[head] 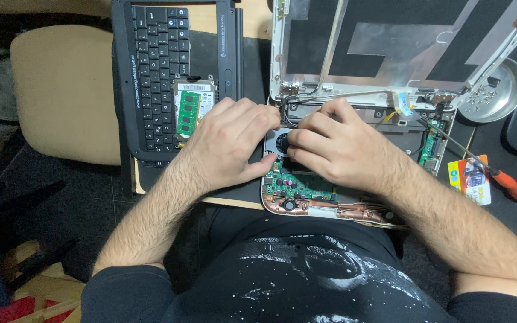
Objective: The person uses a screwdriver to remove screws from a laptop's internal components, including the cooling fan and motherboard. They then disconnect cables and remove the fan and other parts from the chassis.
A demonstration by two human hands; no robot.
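At the near edge of the counter (246,192), an opened-up laptop base (354,179) lies with its insides bare: a green circuit board (291,186), a small round fan (281,142) and copper heat pipes (342,210) along the front. Both of the person's hands are bunched over its left hinge corner. The left hand (228,143) rests knuckles-up, fingers curled down towards the thin black wires (287,113) by the hinge, thumb against the edge of the base; I cannot tell whether it actually pinches anything. The right hand (336,149) lies just beside it, touching it, fingers bent and pressing down near the fan, its grip hidden too.

Behind them the silver screen lid (390,48) stands open, empty of its panel. To the left lies a detached black keyboard (157,72) with a drive and a green memory stick (188,112) on top. To the right sit a metal dish (501,96) of screws, an orange-handled screwdriver (513,186) and a colourful card (471,179).
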